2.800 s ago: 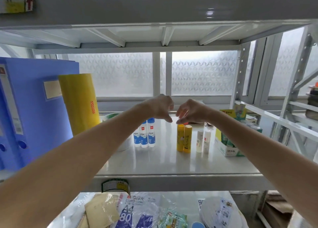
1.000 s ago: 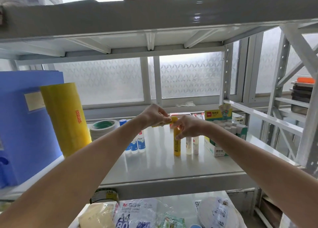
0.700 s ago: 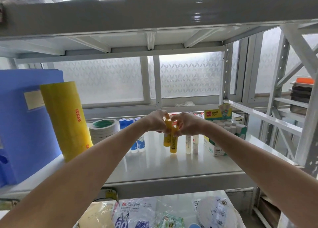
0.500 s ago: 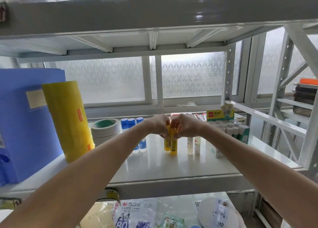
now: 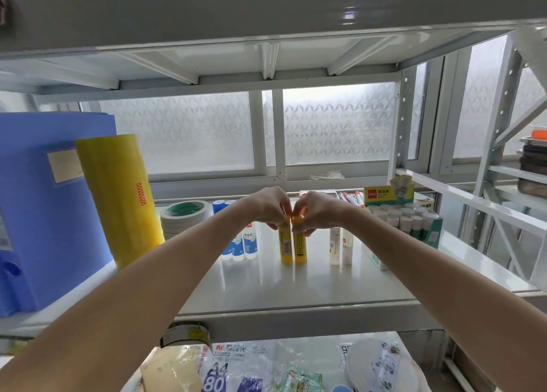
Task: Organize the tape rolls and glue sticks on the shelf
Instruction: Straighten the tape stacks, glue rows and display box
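- The left hand [image 5: 268,205] pinches the cap of the left yellow glue stick [image 5: 285,243]; the right hand [image 5: 318,211] pinches the cap of the right yellow glue stick [image 5: 299,245].
- Both sticks stand upright, touching each other, mid-shelf [image 5: 296,291].
- Risk, as I judge it: these tall narrow sticks could tip when let go, or a wrist could knock over the neighbours on either side.
- Three blue-and-white glue sticks [image 5: 241,243] stand just left; two pale glue sticks [image 5: 340,245] just right.
- Further left: one stack of tape rolls [image 5: 184,218], one tall yellow roll [image 5: 118,199], leaning, and one blue binder [image 5: 44,208].
- Right: one open box of glue sticks [image 5: 405,223].
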